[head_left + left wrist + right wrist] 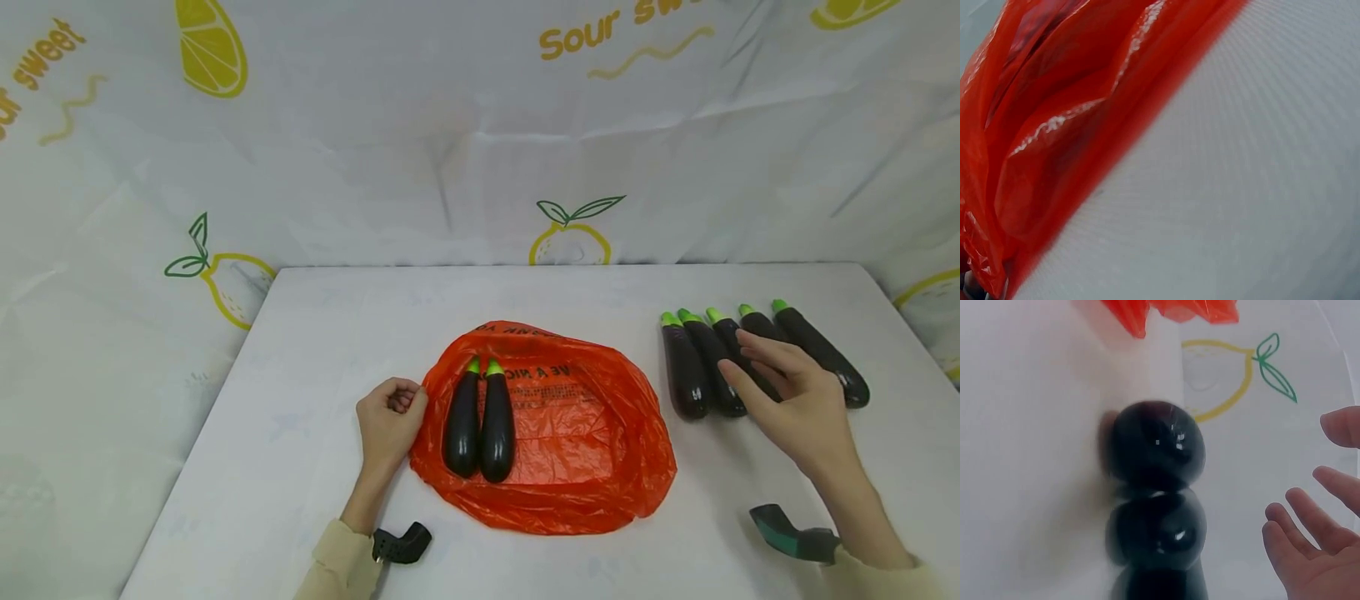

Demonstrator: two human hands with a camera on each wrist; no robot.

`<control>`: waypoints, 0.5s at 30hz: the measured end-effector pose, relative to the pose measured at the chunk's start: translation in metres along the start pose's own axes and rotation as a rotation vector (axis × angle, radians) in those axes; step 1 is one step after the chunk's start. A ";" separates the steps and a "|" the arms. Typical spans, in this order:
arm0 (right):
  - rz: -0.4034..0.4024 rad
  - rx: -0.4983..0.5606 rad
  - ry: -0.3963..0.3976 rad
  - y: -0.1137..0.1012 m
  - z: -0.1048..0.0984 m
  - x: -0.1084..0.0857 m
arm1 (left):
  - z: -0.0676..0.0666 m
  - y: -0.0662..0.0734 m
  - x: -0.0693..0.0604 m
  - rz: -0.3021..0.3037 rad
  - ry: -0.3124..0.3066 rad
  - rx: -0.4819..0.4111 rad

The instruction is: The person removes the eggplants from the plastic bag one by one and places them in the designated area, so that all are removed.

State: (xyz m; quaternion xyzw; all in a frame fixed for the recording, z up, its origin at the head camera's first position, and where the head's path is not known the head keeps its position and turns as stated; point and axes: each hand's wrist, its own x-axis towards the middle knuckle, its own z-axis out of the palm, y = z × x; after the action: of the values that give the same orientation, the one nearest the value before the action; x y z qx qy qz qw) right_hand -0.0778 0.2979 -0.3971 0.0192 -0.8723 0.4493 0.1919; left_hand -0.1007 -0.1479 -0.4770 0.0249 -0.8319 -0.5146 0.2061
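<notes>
While the left grip (393, 418) pinches the red bag (645, 454), the right grip (806, 410), spread and empty, should encircle one eggplant (684, 375) at mid-length.

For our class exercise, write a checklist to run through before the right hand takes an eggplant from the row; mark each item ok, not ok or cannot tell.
1. Right hand free: ok, fingers spread and holding nothing.
2. Supply: ok, five eggplants lie right of the bag.
3. Red bag has room: ok, bare plastic shows beside the two eggplants on it.
4. Left hand steadying the bag: ok, it pinches the left edge.
5. Firmness of that pinch: cannot tell.
6. Grasp on an eggplant: not ok, none held yet.
</notes>
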 end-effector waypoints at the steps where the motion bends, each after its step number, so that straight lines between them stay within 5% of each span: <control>1: 0.000 0.000 -0.003 -0.001 0.002 -0.001 | 0.000 0.000 0.000 0.003 0.001 0.000; 15: -0.027 0.015 -0.039 -0.025 0.020 -0.009 | 0.000 -0.003 0.000 0.017 0.007 -0.017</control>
State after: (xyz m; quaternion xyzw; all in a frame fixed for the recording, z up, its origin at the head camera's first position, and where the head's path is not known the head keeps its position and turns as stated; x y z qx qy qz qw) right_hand -0.0708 0.2664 -0.3915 0.0409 -0.8721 0.4527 0.1809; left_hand -0.1011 -0.1494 -0.4797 0.0179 -0.8269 -0.5199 0.2135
